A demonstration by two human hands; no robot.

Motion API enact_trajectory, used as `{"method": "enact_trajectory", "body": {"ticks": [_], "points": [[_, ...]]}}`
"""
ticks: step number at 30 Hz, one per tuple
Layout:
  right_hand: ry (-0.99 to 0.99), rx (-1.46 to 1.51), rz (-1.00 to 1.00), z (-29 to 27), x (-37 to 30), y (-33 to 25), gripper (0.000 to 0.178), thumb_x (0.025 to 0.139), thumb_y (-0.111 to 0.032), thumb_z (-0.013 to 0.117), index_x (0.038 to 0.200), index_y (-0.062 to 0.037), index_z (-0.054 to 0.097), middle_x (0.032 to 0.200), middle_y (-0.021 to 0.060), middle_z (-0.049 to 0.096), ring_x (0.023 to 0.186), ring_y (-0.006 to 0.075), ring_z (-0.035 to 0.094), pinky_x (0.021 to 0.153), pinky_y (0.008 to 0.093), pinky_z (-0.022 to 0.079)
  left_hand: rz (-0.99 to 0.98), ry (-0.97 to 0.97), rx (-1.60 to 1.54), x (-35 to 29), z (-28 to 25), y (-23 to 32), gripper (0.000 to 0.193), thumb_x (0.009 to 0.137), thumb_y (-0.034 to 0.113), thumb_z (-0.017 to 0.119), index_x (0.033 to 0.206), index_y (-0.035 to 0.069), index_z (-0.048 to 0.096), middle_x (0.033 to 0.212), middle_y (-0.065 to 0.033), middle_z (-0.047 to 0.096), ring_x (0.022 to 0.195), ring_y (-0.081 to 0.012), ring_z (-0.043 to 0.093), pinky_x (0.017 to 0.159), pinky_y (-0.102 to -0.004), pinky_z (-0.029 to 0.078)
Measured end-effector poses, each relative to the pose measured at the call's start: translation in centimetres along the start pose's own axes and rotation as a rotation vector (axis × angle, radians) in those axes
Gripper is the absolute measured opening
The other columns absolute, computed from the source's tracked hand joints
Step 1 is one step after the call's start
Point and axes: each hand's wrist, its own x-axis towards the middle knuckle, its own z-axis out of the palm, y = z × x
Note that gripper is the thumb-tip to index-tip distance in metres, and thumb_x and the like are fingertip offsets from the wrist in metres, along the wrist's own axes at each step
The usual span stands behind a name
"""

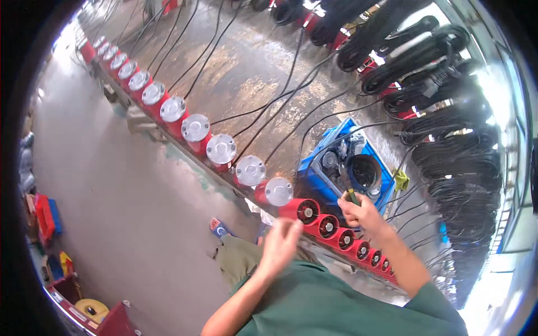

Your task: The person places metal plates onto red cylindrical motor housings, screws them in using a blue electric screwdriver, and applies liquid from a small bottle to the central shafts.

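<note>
Right hand [363,215] clenched around green-handled tool [348,187], above row of red spools [336,228] on rail. Left hand [280,241] loosely curled, grasp unclear, just left of nearest spool. Blue crate [314,168] beyond.

Right hand [361,215] gripping a green-handled tool [348,187] over red reels [328,225], left hand [280,243] beside them.

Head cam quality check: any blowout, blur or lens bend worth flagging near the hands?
Head view: strong fisheye, so the row of red motors curves and a black vignette rings the frame; daylight blows out the right edge beyond the black cable coils; glare on the silver caps; left hand is softly blurred, right hand with its green-handled tool is sharper.
</note>
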Motion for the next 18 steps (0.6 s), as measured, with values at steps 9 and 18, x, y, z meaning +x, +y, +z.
{"method": "enact_trajectory", "body": {"ticks": [9, 18], "points": [[-0.176, -1.818, -0.621, 4.6, 4.9, -6.1, 0.085, 0.057, -0.009, 0.085, 0.133, 0.0041, 0.048, 0.111, 0.0209, 0.051, 0.099, 0.0417, 0.055, 0.084, 0.0488, 0.049, -0.007, 0.333, -0.088, 9.5, -3.0, -3.7, 0.115, 0.076, 0.05, 0.091, 0.16, 0.001, 0.03, 0.165, -0.0367, 0.013, 0.158, -0.0506, 0.013, 0.127, -0.0538, 0.025], [-0.397, -2.196, -0.734, 9.7, 8.9, -10.7, 0.053, 0.063, -0.008, 0.08, 0.111, -0.0051, 0.057, 0.101, 0.0084, 0.055, 0.096, 0.0265, 0.059, 0.074, 0.035, 0.051, 0.179, 0.361, -0.191, 10.2, -3.1, -3.9, 0.107, 0.07, 0.042, 0.096, 0.157, 0.008, 0.043, 0.164, -0.0372, 0.017, 0.156, -0.0513, 0.017, 0.125, -0.0533, 0.031]]}}
